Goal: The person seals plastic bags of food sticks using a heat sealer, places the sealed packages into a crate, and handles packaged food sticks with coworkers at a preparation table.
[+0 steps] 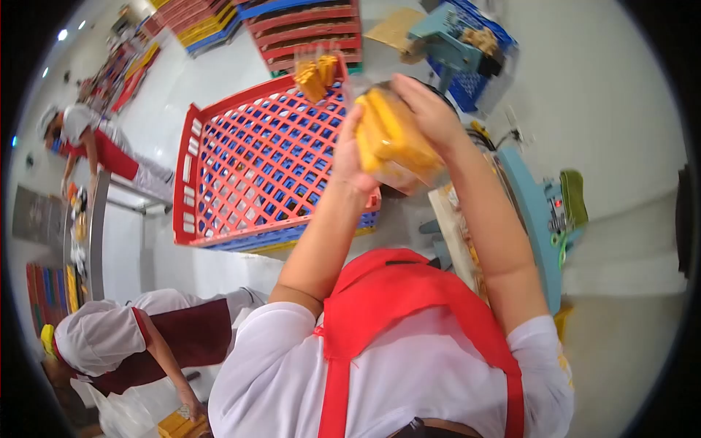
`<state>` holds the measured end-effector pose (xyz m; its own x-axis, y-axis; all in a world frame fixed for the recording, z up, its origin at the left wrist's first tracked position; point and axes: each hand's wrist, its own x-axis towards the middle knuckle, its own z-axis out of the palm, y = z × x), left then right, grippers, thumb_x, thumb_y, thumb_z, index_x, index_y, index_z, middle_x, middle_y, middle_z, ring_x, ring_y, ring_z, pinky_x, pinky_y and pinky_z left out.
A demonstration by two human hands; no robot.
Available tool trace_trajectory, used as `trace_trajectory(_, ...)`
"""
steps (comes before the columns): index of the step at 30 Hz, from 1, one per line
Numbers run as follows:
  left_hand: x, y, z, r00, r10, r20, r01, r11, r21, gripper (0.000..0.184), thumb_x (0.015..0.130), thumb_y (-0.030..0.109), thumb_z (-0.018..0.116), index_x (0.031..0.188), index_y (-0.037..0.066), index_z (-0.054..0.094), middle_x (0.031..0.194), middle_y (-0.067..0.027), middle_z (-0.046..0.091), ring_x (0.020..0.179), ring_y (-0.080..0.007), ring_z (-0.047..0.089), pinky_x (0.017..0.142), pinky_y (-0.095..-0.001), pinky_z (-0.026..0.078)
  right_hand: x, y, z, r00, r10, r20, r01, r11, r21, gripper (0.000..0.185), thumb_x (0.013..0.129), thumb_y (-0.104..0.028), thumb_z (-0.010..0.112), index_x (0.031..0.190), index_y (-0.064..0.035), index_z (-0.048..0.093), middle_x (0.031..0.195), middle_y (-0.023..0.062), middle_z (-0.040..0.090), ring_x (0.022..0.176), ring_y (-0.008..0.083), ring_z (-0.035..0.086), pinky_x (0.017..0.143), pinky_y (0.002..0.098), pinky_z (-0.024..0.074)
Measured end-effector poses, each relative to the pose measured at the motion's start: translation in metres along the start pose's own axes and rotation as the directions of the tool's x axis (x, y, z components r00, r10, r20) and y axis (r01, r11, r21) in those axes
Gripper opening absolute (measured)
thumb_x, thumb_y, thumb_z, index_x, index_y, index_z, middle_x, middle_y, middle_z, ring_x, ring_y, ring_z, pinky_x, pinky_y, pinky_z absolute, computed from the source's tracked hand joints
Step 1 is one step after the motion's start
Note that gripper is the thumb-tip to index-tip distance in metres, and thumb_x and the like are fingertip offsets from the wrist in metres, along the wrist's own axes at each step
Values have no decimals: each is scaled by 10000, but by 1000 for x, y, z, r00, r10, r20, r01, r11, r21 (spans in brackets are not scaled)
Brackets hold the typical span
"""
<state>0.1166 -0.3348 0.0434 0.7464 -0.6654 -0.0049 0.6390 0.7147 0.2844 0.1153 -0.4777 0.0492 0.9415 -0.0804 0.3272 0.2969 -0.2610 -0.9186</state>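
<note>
A clear plastic pack of yellow-orange blocks (pixel 391 135) is held up between my two hands, slightly blurred; I cannot tell exactly what food it is. My left hand (pixel 349 157) is closed around its left side, thumb up along the edge. On the far right side, my right hand (pixel 431 109) presses against the pack with its fingers over the top. Just beyond and to the left sits a red lattice crate (pixel 263 157), stacked on blue ones. Similar yellow packs (pixel 315 79) stand in its far right corner.
A teal machine (pixel 537 219) with a red-lit panel (pixel 558 204) is at right, beside green-handled scissors (pixel 561 247). Another teal machine (pixel 449 44) stands behind. Stacked red trays (pixel 303 33) are at the back. Two co-workers (pixel 175 336) (pixel 109 146) work at left near a metal table (pixel 97 233).
</note>
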Motion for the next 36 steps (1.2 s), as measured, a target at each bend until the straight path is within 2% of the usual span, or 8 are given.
trace_trajectory(2,-3,1,-2,998,23,54,-21,999,-40,394,861,351,462,1139,72,475,1082,-104,556,978,-245,550,857,-408,439,-1,11,-3,990,138,-37,-114,921,371,378,915,-310,366,1160,-45,477,1132,86,526,1050,179,502,889,296,400)
trace_trajectory(3,-4,3,-4,993,0,116,8,998,-66,380,865,318,476,1150,66,468,1086,-111,556,974,-243,558,843,-406,453,-11,-9,2,887,408,216,-411,487,771,404,919,-331,352,1182,-43,457,1136,89,523,1047,194,507,895,309,401)
trace_trajectory(11,-13,9,-19,909,410,71,-402,823,400,546,858,135,520,1318,33,245,1204,-98,401,1097,-174,429,890,-271,385,-23,7,33,850,238,470,-522,270,809,426,924,-353,330,1216,-54,413,1156,86,504,1032,198,516,892,325,410)
trace_trajectory(13,-19,18,-24,813,567,132,-399,376,836,584,858,141,518,1342,30,212,1241,-113,382,1140,-177,391,933,-263,333,-21,13,33,905,241,350,-423,446,789,395,917,-291,384,1248,-74,375,1166,75,490,1040,174,507,887,320,412)
trace_trajectory(14,-17,26,-37,803,540,254,-309,13,951,561,859,125,514,1329,5,233,1281,-125,357,1161,-167,373,948,-269,320,-24,6,30,951,202,232,-307,585,751,440,894,-202,453,1292,-80,311,1164,71,475,1044,150,490,890,296,398)
trace_trajectory(21,1,-37,-11,901,376,218,-367,390,844,547,862,42,469,1333,-13,197,1298,-136,346,1159,-192,395,951,-284,328,-67,23,-21,970,-142,-198,141,990,-18,542,798,-146,587,1252,31,347,1218,170,437,1129,232,437,953,310,321)
trace_trajectory(27,42,-131,3,891,170,421,-454,326,829,527,842,17,483,1305,-53,241,1283,-165,362,1142,-197,408,941,-287,339,-125,24,-79,784,-81,-616,17,994,-108,481,854,-178,480,1221,102,343,1256,266,382,1195,336,366,983,340,288)
trace_trajectory(36,46,-213,-12,846,-55,530,-529,-195,826,415,879,191,455,1202,-64,397,1194,-249,434,1127,-355,415,957,-345,318,-204,41,-131,663,-204,-720,-302,808,-507,358,869,-139,431,1137,97,445,1166,282,448,1083,380,448,917,371,361)
